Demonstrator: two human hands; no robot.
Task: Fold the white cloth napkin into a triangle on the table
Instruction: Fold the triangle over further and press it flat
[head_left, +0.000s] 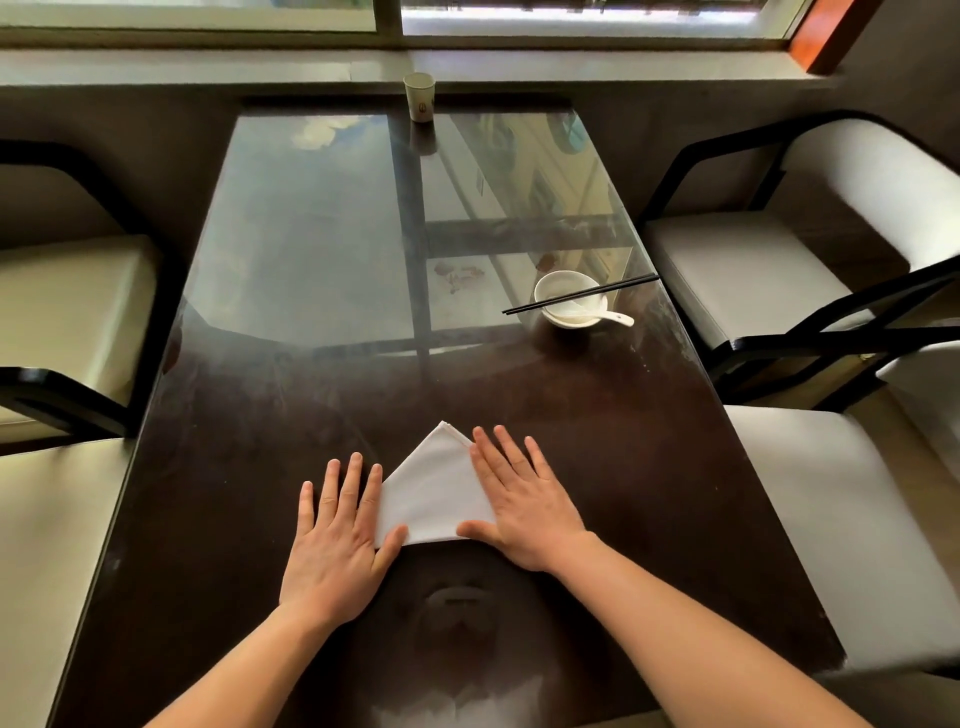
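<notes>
Head view, napkin (434, 493) triangle apex pointing away, long edge crosswise, hands (337, 540) (524, 506) flat, seemingly gripping nothing

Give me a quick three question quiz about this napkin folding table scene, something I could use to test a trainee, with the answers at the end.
1. True or false: the white napkin lies in a triangle with its point aimed away from the person.
2. What rests across the rim of the white bowl? A) a fork B) black chopsticks C) a straw
3. Fill in: the left hand and right hand lie ____ on the napkin's two sides, fingers spread.

Key
1. True.
2. B; a white spoon also sits in the bowl.
3. Flat, palms down.
</notes>
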